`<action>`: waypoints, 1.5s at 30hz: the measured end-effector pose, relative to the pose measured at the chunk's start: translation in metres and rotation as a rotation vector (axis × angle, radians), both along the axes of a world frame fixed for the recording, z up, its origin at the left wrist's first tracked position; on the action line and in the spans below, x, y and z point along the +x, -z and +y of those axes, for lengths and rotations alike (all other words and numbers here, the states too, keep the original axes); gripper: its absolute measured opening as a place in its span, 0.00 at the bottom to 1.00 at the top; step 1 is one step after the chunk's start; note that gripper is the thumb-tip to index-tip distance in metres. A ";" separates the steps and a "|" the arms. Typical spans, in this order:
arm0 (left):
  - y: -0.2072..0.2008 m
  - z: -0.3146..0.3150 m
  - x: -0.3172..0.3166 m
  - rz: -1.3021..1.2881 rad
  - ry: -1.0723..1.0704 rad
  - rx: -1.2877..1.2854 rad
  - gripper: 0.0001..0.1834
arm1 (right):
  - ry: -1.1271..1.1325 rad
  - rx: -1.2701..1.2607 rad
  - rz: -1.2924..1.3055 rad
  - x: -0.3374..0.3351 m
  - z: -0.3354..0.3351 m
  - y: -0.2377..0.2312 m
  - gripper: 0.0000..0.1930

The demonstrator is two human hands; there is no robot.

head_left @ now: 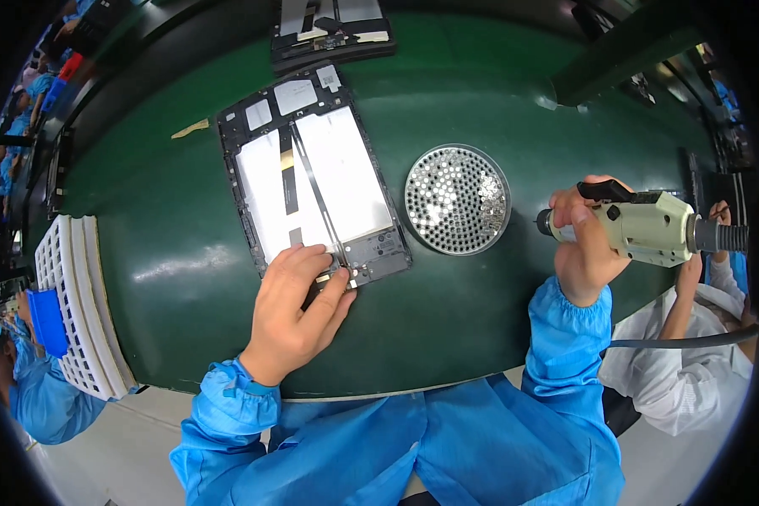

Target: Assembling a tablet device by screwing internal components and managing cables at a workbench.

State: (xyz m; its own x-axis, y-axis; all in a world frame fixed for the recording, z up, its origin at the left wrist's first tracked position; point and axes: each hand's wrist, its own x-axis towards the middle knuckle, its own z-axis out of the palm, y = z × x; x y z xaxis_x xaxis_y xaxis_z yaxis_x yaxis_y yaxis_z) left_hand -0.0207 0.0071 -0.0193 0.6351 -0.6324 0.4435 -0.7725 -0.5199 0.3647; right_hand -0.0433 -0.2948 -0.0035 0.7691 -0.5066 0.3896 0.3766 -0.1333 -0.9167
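Note:
An opened tablet (346,177) lies at a slant on the green table, its inside facing up, with white panels, a black frame and flat ribbon cables. My left hand (295,308) grips its near edge; the fingertips press on the frame beside a cable, and what lies under them is hidden. To the right, my right hand (586,244) is wrapped round a pale power screwdriver (649,229) with a black lever, held sideways with its nose toward the left. Between the hands sits a round clear dish (457,200) with many small holes and shiny bits.
Another opened device (333,34) rests at the far edge. A yellowish strip (191,129) lies left of the tablet. White slotted trays (80,304) stand at the left edge. A dark cable (683,342) runs at right. Other people sit at both sides.

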 end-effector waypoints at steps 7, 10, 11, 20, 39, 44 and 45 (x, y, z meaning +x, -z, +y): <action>-0.013 -0.003 0.009 0.027 0.071 0.049 0.17 | 0.009 0.008 -0.010 0.001 0.001 0.001 0.15; -0.017 -0.007 0.013 0.013 0.107 0.091 0.16 | 0.008 0.001 -0.011 0.000 0.000 0.001 0.15; -0.019 -0.007 0.015 0.020 0.140 0.111 0.15 | 0.004 0.000 -0.008 -0.001 -0.001 0.002 0.16; -0.024 -0.006 0.035 0.016 0.329 0.177 0.14 | 0.001 0.011 -0.004 -0.001 -0.003 0.003 0.15; -0.006 0.001 0.021 0.109 0.027 0.260 0.33 | -0.017 -0.009 -0.012 -0.002 -0.003 -0.001 0.17; -0.005 -0.018 0.003 0.094 -0.130 0.264 0.33 | -0.042 0.028 -0.077 0.003 0.001 0.001 0.16; -0.005 -0.021 0.000 0.102 -0.174 0.263 0.33 | -0.030 0.036 -0.057 0.002 0.003 0.000 0.16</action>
State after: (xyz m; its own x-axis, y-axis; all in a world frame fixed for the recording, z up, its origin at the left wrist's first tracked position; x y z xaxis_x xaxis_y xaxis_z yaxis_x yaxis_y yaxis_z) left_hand -0.0209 -0.0137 -0.0143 0.7765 -0.5947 0.2081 -0.6300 -0.7277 0.2713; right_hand -0.0410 -0.2918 -0.0033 0.7610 -0.4985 0.4151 0.4318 -0.0883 -0.8976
